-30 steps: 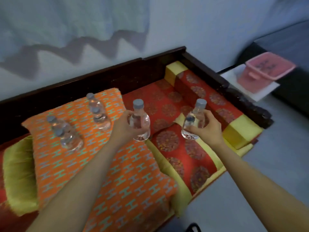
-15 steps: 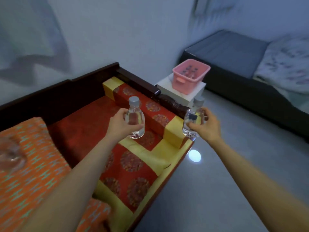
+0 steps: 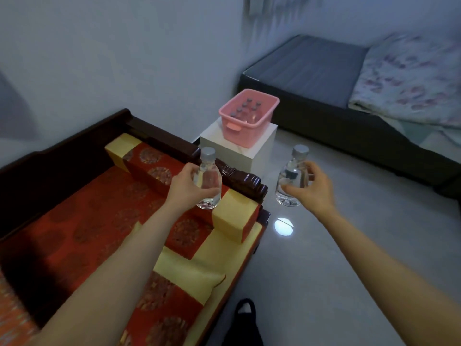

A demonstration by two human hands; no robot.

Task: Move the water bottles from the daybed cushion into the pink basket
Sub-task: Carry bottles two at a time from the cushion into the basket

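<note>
basket [image 3: 249, 118] bottles [image 3: 245, 111] — count unclear, bedding [image 3: 409, 78] blurred

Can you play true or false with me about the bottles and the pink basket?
1. Each hand holds a water bottle. True: the left hand grips one bottle and the right hand grips another bottle.
2. The pink basket is empty. False: the pink basket already has several capped bottles standing inside.
3. The basket sits on the floor. False: it rests on a white box.
4. Both held bottles are upright with caps on. True.
5. The left hand's bottle is already over the basket. False: it is over the end of the daybed, short of the basket.
</note>
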